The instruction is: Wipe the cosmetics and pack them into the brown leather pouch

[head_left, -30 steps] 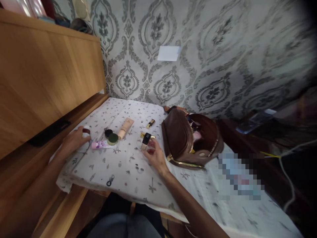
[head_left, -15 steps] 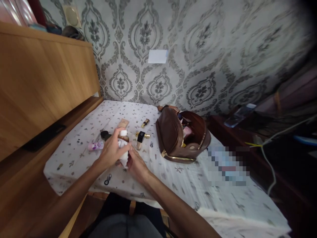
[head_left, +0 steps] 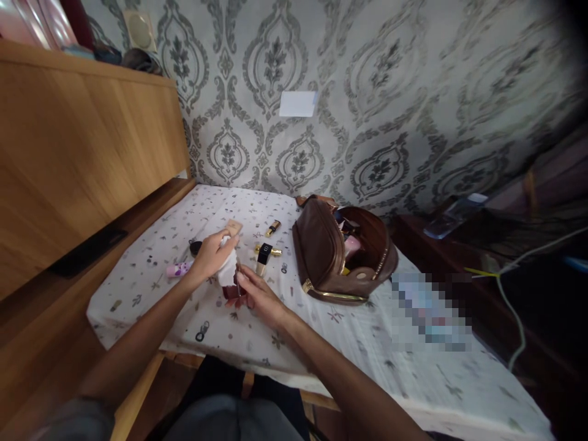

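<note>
My left hand (head_left: 211, 254) is closed round a crumpled white cloth (head_left: 228, 268), pressing it on the upper part of a dark red bottle (head_left: 233, 291). The lower part of this bottle shows beneath the cloth; its top is covered. From the right, my right hand (head_left: 261, 297) grips the bottle's side with thumb and fingers. Just beyond my hands lie a beige flat tube (head_left: 234, 226) and a black-capped cosmetic bottle (head_left: 263, 254) across a thin gold tube (head_left: 276, 252). A pink and purple tube (head_left: 176, 269) and a round black item (head_left: 195, 247) are left of my left hand.
A brown cosmetic bag (head_left: 321, 251) stands open on the right, with several items inside. A short black and gold tube (head_left: 272, 228) lies toward the wall. The patterned white tablecloth (head_left: 312, 343) covers the table; a wooden cabinet (head_left: 92, 128) borders it on the left.
The cloth now covers the bottle's top, where a white cap and brownish glass showed before. The dark red lower part has come into view. My left hand has shifted slightly on the cloth.
</note>
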Available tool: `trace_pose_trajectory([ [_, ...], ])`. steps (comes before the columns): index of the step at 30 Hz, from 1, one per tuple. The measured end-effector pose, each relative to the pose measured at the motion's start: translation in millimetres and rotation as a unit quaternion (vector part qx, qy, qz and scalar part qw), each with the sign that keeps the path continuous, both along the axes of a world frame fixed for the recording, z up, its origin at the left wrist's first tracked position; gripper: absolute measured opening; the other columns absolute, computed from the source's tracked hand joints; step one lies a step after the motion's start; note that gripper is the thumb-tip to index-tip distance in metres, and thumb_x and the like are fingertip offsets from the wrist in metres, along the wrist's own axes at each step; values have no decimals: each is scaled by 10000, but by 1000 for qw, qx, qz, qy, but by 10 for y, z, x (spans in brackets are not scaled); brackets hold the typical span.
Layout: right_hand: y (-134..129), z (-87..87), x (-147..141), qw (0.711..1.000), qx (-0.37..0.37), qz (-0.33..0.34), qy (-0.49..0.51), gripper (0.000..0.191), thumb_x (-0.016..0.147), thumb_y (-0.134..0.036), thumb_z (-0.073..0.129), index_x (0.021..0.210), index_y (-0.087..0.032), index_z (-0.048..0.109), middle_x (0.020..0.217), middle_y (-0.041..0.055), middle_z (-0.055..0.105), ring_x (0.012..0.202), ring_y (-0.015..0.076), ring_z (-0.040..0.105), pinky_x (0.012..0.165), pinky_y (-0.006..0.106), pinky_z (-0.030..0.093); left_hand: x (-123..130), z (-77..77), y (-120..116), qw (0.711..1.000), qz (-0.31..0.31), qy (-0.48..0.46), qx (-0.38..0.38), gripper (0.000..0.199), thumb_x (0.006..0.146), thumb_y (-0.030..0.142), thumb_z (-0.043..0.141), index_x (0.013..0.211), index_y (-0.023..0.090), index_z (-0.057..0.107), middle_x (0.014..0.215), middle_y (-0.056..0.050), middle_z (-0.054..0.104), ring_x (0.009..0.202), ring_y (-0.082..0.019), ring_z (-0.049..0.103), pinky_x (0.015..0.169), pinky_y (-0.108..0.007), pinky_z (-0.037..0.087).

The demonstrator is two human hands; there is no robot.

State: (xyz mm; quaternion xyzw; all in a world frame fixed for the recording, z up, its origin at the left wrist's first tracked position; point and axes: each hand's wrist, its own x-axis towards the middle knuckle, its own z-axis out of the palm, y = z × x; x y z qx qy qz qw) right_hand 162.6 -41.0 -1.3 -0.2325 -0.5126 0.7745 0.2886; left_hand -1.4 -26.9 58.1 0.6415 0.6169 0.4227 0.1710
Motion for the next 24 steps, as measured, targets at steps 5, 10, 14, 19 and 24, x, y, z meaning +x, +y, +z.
trace_pose_trajectory([
  [5,6,-110,-84,998,-51,-25,42,627,755,-699,707,1201,-292,539,806,-33,648,642,142,649,587,257,466,-25,-156,-35,999,-1,-48,-22,390,943,542,382,857,199,548,733,5,585,710,-174,570,684,-285,436],
  [10,-92,-170,-109,993,-61,-93,50,787,760,-656,738,1400,-334,412,774,-70,584,640,112,600,628,266,525,-44,-246,-359,982,-145,-78,-91,365,926,489,541,1132,199,620,1061,-39,698,1002,-212,658,869,-287,504],
  [14,-190,-98,34,999,-5,-22,-29,1004,819,-642,687,1577,-315,116,812,-41,650,619,150,666,596,305,541,-212,-267,-462,967,-193,-104,-132,420,921,496,562,1186,185,655,1079,-57,723,956,-226,679,801,-292,541],
  [19,-170,-7,288,989,94,-59,-98,740,837,-537,703,1471,-271,428,918,6,675,628,134,673,515,232,448,-417,-118,-329,923,-320,-37,-210,439,838,437,683,1208,199,687,1105,-54,751,1046,-256,680,879,-293,518],
  [24,-136,-52,315,988,30,-142,-47,566,676,-429,859,1161,-207,673,861,2,695,660,125,612,595,247,466,-267,-28,-266,903,-370,13,-220,394,838,419,699,1174,215,668,1092,-31,736,1024,-239,663,878,-283,486],
])
